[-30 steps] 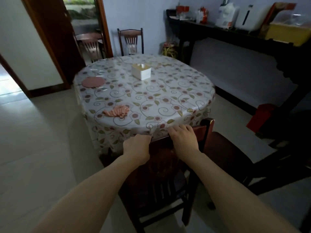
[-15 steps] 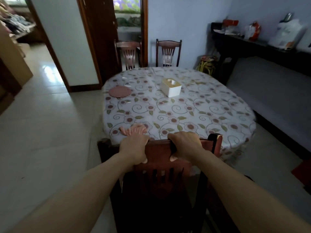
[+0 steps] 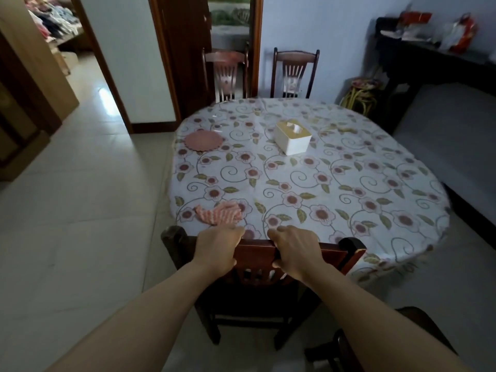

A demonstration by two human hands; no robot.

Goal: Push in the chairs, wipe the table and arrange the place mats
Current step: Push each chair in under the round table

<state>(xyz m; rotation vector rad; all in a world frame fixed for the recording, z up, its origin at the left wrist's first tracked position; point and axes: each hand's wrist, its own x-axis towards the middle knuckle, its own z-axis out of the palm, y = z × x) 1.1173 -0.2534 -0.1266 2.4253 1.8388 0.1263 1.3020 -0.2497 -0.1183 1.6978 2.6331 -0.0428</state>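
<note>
Item: wooden dining chair [image 3: 261, 267], near edge of floral-clothed round table [image 3: 335, 183], push-in under way
Top rail touching the table's near rim, gripped side by side by left hand [image 3: 218, 247] and right hand [image 3: 296, 251], both clamped over it; advisable to push level and evenly through both hands, easing off once the rail meets the cloth to avoid dragging it; striped pink rag [image 3: 218, 213] on the table just beyond the left hand; round pink place mat [image 3: 203, 140] toward the table's far left; white tissue box [image 3: 292, 136] near its centre; two further chairs [image 3: 294, 73] behind its far side
</note>
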